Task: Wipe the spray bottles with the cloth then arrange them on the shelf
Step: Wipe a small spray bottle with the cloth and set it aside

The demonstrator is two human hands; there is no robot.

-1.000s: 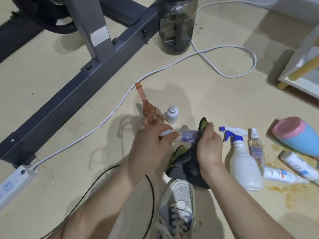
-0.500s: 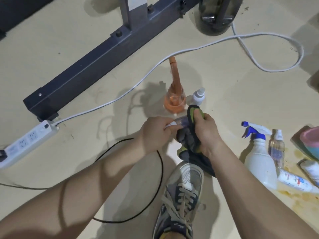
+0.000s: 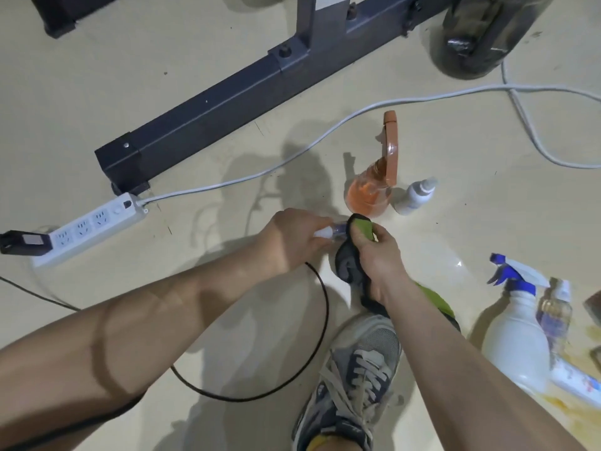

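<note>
Pale yellow floor [image 3: 97,92], smooth, scuffed and speckled with grit. Far left of the fingers: white power strip [image 3: 87,222] flat on the floor, a black plug [image 3: 24,242] at its left end. A dark metal frame [image 3: 227,102] runs diagonally beyond it. A white cable [image 3: 292,157] leaves the strip and snakes off to the right, past the fingertips on their far side. A black cable [image 3: 320,320] loops on the floor under the left wrist.

Left hand [image 3: 289,242]: fingers curled round the white-capped end of a small clear bottle [image 3: 331,231], held level above the floor. Right hand [image 3: 377,255]: thumb and fingers pinch a dark cloth [image 3: 349,265] with green patches, wrapped over the bottle's other end; the rest of the cloth hangs below the wrist. A laced shoe [image 3: 354,379] stands on the floor below both hands.

Just beyond the right fingers: orange spray bottle [image 3: 374,190], upright, and a small white bottle [image 3: 414,196] close beside it. Far beyond, a dark jug [image 3: 481,37].

Well right of the fingers: white spray bottle [image 3: 514,336] with a blue trigger, a slim clear sprayer [image 3: 553,310] next to it, a white tube [image 3: 575,379] lying flat. Yellow-brown stain [image 3: 559,403] on the floor there.
</note>
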